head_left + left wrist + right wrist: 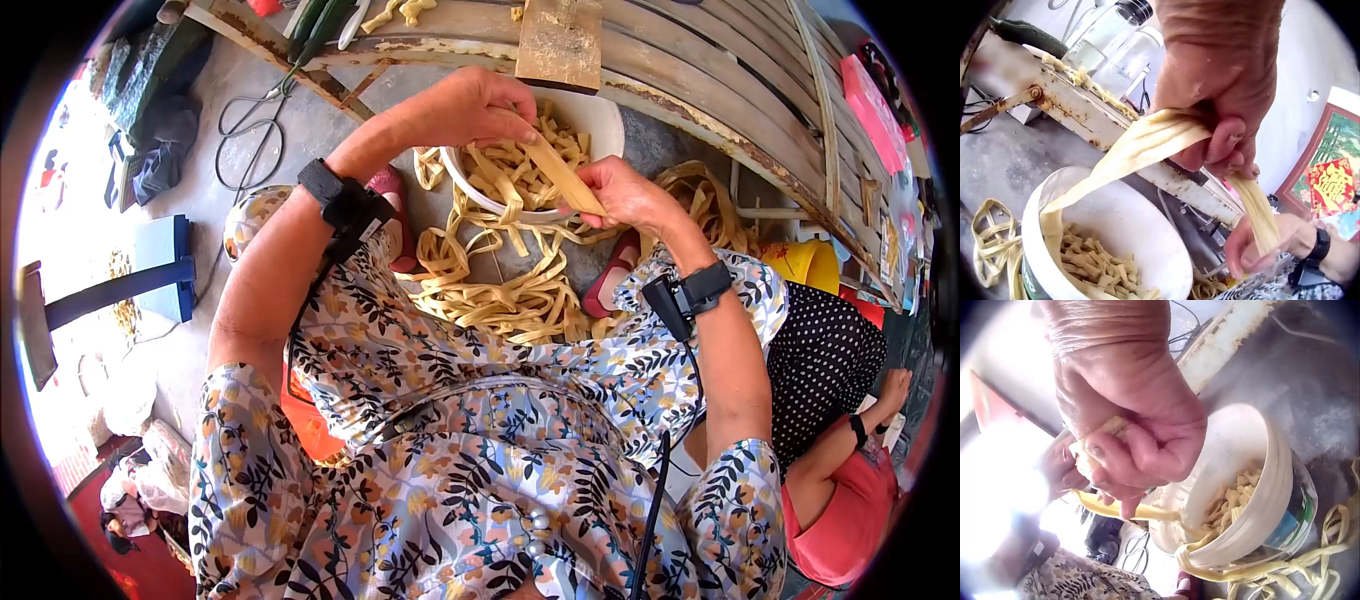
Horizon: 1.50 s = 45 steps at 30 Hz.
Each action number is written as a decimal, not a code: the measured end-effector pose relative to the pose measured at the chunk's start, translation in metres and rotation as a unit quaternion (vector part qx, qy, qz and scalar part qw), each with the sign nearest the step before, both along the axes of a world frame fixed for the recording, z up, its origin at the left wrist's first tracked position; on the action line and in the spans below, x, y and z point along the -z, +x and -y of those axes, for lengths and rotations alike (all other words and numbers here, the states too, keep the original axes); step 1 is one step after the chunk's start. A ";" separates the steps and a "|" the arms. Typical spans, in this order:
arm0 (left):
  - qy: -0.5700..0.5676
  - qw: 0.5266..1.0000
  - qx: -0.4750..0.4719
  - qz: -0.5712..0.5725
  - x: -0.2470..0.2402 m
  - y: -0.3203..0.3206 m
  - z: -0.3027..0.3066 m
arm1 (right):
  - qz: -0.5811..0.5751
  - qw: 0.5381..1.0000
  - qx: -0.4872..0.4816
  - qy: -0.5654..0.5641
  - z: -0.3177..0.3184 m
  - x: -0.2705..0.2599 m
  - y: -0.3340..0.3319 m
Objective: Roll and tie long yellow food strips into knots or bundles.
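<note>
While the strip spans the gap between the two hands, its long axis slants from far left to near right, over the bucket. Left hand at the far-left end of the span, fingers curled round it; right hand at the near-right end, fingers gripping. Neither hand nearer: one per end. In the left wrist view, a tail drops from the left hand to the bucket's rim. Bucket holds short pieces. Coils lie on the floor, near side. Slatted table beyond, block at its edge. Another person, near right.
</note>
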<state>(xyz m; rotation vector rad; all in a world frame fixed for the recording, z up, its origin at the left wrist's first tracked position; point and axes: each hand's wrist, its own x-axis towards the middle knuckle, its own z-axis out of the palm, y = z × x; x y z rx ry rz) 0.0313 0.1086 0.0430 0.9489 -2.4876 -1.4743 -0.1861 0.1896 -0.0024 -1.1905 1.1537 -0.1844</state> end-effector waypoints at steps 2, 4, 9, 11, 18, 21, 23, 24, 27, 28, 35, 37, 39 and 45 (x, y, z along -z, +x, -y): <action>0.047 0.999 -0.004 -0.026 0.003 0.002 0.004 | 0.083 0.996 0.013 0.028 -0.001 0.002 -0.005; 0.032 0.998 -0.001 -0.046 0.010 0.004 0.008 | 0.137 0.989 0.017 0.054 -0.002 -0.002 -0.003; 0.094 0.993 -0.046 -0.062 0.015 -0.008 0.005 | 0.335 0.942 0.016 -0.023 -0.006 -0.024 0.011; 0.212 0.966 -0.106 -0.106 0.035 -0.012 0.001 | 0.393 0.916 0.061 -0.043 0.002 -0.019 0.009; 0.638 0.712 0.041 -0.291 0.061 -0.033 -0.023 | 0.247 0.932 0.167 -0.206 0.019 -0.026 0.016; 0.671 0.675 0.038 -0.305 0.070 -0.035 -0.025 | 0.085 0.947 0.186 -0.247 0.014 -0.037 0.022; 0.676 0.655 0.025 -0.336 0.072 -0.039 -0.028 | 0.054 0.948 0.167 -0.264 0.013 -0.044 0.025; 0.675 0.654 0.032 -0.340 0.073 -0.040 -0.027 | 0.042 0.950 0.147 -0.270 0.014 -0.044 0.024; 0.628 0.703 -0.081 -0.323 0.070 -0.039 -0.022 | 0.004 0.896 0.133 -0.423 0.019 -0.029 0.023; 0.575 0.742 -0.162 -0.304 0.063 -0.044 -0.023 | -0.009 0.859 0.135 -0.493 0.020 -0.024 0.023; 0.083 0.916 -0.307 -0.247 0.029 -0.044 -0.019 | -0.132 0.870 0.228 -0.416 0.027 -0.011 0.021; 0.028 0.934 -0.270 -0.230 0.031 -0.042 -0.017 | -0.032 0.924 0.259 -0.280 0.031 -0.016 0.021; 0.083 0.933 -0.254 -0.242 0.031 -0.039 -0.015 | 0.019 0.941 0.265 -0.211 0.029 -0.023 0.022; -0.071 0.967 -0.205 -0.136 0.019 -0.042 -0.025 | -0.066 0.855 0.219 -0.467 0.031 0.000 0.026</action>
